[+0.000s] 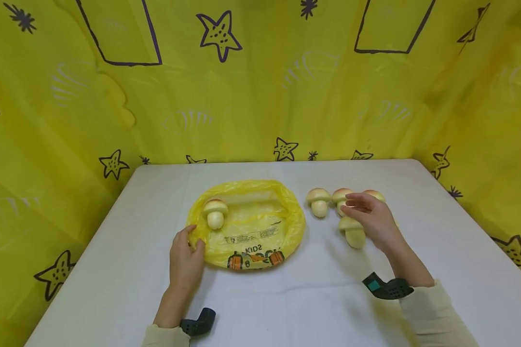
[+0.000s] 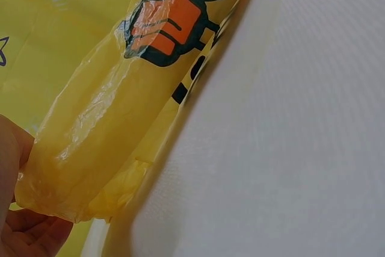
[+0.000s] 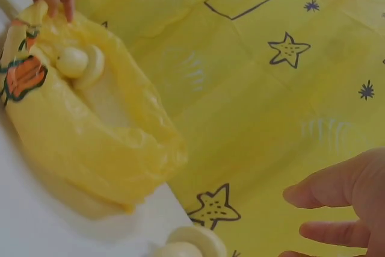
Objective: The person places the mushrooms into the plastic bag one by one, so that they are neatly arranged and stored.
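On the table (image 1: 260, 313) a yellow bag (image 1: 296, 224) is laid w/ mouth up; clock dirs. are read round its middle, head view, 12 = far side. Its rim is pinched at 8 o'clock by the L hand (image 1: 187, 253), film caught betw. thumb & fingers. One mushroom (image 1: 215, 220) is seen inside, approx. 10 o'clock, cap to 12, stem to 6. Outside, at 2–3 o'clock, loose ones are grouped: a first mushroom (image 1: 319, 202) nearest the rim but apart from it, a second mushroom (image 1: 339, 197) just beside it, a third mushroom (image 1: 377, 193) farther out, & a lower mushroom (image 1: 354, 236) at 3. All but the first are partly covered by the R hand (image 1: 372, 219), held over the group w/ thumb & fingers spread, nothing gripped; contact w/ a cap can't be told, nor the full count. Risks, as judged: neighbours could be nudged or rolled if the fingers are lowered into so tight a group, round caps being easily tipped. The 3 o'clock rim, unsupported & prob. flimsy, could be snagged or folded in if a mushroom is carried too low. If the 8 o'clock pinch is slackened or tugged, the mouth could be collapsed, or the inside mushroom shifted.
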Demonstrator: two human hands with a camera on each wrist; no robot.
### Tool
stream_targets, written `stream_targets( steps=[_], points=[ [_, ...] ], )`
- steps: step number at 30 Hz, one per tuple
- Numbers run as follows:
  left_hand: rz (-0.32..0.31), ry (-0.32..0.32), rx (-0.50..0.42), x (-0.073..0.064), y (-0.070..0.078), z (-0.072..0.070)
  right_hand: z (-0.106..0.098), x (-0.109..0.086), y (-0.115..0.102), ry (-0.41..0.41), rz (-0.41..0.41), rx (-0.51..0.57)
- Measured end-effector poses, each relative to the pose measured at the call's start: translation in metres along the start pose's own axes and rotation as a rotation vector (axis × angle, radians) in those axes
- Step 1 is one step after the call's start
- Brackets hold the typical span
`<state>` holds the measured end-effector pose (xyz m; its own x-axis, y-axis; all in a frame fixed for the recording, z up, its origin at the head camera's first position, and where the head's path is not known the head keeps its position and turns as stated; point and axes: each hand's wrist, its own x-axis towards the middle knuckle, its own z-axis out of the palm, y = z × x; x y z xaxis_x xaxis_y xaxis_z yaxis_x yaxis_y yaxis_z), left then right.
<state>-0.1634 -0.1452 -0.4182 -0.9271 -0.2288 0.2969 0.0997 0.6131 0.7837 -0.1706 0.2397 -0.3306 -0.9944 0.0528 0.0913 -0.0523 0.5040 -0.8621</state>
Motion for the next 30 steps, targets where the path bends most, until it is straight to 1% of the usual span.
stream_targets(
  steps=[6, 13, 16, 19, 21, 24, 26, 30],
  points=[
    [-0.009, -0.011, -0.003, 0.001, 0.001, -0.001, -0.01, -0.001, 0.004, -0.007, 0.0, -0.125],
    [-0.015, -0.013, -0.006, 0.002, 0.001, -0.003, -0.012, 0.001, 0.01, -0.021, -0.012, -0.185],
    [-0.015, -0.015, -0.013, 0.002, 0.002, -0.002, -0.013, 0.001, 0.014, -0.039, -0.011, -0.232],
    [-0.018, -0.015, -0.019, 0.002, 0.002, -0.002, -0.012, 0.001, 0.019, -0.07, -0.033, -0.297],
    [-0.022, -0.017, -0.02, 0.002, 0.002, -0.002, -0.01, 0.001, 0.022, -0.081, -0.066, -0.346],
    [-0.028, -0.026, -0.018, 0.001, 0.002, -0.002, -0.007, 0.001, 0.024, -0.083, -0.104, -0.405],
    [-0.028, -0.028, -0.015, 0.001, 0.002, -0.002, -0.005, 0.002, 0.026, -0.076, -0.128, -0.423],
    [-0.024, -0.025, -0.012, 0.001, 0.002, -0.002, -0.003, 0.003, 0.029, -0.067, -0.15, -0.449]
  ],
)
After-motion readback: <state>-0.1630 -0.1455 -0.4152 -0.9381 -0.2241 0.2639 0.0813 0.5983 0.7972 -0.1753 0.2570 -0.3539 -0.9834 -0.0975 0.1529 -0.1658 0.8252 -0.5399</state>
